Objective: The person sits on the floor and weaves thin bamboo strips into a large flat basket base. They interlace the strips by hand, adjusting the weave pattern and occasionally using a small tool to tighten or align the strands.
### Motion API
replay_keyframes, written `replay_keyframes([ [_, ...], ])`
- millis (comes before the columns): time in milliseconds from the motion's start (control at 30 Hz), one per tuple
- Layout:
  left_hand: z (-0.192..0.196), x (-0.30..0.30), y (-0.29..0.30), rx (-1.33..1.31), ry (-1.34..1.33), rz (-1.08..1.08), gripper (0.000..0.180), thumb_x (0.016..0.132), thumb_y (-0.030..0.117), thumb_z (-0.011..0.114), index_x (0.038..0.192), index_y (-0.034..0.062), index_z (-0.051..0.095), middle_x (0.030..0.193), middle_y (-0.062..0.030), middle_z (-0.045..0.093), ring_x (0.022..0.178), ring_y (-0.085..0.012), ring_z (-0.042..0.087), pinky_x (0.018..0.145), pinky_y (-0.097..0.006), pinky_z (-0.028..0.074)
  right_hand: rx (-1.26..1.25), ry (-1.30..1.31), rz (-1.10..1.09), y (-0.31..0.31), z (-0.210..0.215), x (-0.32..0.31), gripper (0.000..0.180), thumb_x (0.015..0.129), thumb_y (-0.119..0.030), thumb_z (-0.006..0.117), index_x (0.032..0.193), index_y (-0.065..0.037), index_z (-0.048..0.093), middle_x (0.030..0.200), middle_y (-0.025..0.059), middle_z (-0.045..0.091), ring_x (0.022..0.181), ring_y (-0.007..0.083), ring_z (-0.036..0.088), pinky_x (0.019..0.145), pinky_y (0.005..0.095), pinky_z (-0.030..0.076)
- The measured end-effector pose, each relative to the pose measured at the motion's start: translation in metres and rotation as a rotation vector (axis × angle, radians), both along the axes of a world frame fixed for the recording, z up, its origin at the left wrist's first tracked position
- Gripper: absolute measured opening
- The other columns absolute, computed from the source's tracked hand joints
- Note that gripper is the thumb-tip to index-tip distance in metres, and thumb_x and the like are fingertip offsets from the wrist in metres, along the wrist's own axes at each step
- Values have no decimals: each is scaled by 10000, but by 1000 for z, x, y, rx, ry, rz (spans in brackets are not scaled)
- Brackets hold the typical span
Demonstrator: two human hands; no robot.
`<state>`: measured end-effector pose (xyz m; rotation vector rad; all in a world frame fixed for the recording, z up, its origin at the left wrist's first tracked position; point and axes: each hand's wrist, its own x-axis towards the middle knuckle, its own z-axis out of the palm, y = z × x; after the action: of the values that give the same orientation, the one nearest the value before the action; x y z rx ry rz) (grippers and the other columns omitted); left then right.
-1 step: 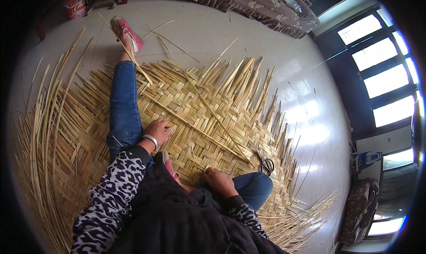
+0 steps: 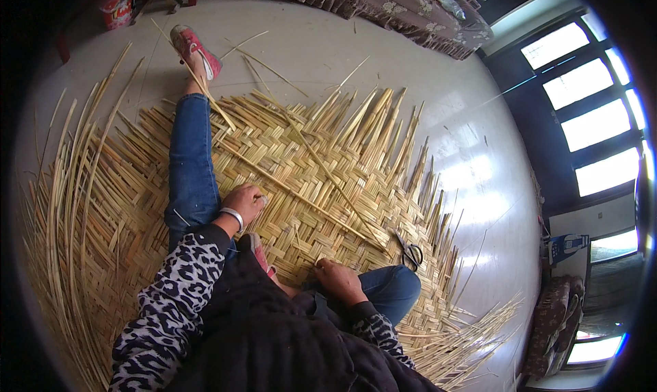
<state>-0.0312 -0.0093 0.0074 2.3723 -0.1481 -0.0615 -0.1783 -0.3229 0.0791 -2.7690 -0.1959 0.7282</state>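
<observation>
My left hand (image 2: pixel 244 201) lies palm down on the woven bamboo mat (image 2: pixel 321 180), fingers together and curled lightly, tips pressing the weave beside a long loose strip (image 2: pixel 301 197) that runs diagonally away from them toward my right. Whether the fingers pinch a strip I cannot tell. A silver bangle (image 2: pixel 233 217) sits on that wrist, and behind it the leopard-print sleeve (image 2: pixel 171 289).

My right hand (image 2: pixel 339 280) rests knuckles up at the near edge of the mat, just above my bent right knee (image 2: pixel 393 289) in blue jeans. Its fingers are curled down and close together against the weave; the tips are hidden, so what they clamp I cannot tell.

Between the two hands, close to my body, the pink sole of one shoe (image 2: pixel 259 251) shows. Just right of my right hand, black-handled scissors (image 2: pixel 410 254) lie on the mat, near but not touching the fingers.

Beyond my left hand, my left leg (image 2: pixel 190 166) stretches across the mat, ending in a pink sneaker (image 2: pixel 196 49) on the pale floor (image 2: pixel 424 97). Unwoven strip ends (image 2: pixel 383 118) fan out from the far edge of the mat. Far to the left of my left hand, a sheaf of long loose bamboo strips (image 2: pixel 75 186) curves over the floor.
</observation>
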Motion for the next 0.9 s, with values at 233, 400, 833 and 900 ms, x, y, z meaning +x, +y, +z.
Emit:
replay_keyframes([
  [233,-1,0,0,-13,-11,-2,231,904,295,719,925,66,727,1031,-163,709,994,-390,673,879,-483,547,18,0,-7,0,-3,0,336,1029,-393,557,1131,-91,664,1061,212,751,973,431,723,829,550,572],
  [400,-3,0,-1,-19,-31,5,217,892,272,728,927,58,721,1006,-173,698,981,-392,667,861,-485,540,-16,22,-14,2,3,1,336,1029,-392,557,1127,-88,664,1057,206,752,977,429,722,834,545,571],
  [833,-3,0,0,-34,-42,1,213,902,268,723,930,56,726,1000,-160,706,974,-378,672,863,-471,544,3,4,-1,-2,-8,0,321,1025,-373,559,1112,-74,640,1036,233,747,975,440,719,833,555,567],
  [900,-4,1,0,-28,-35,-4,216,904,270,720,927,55,728,995,-162,708,970,-379,673,862,-472,544,3,3,-2,-2,-10,0,323,1026,-370,558,1111,-69,638,1035,238,745,975,444,718,832,557,567],
])
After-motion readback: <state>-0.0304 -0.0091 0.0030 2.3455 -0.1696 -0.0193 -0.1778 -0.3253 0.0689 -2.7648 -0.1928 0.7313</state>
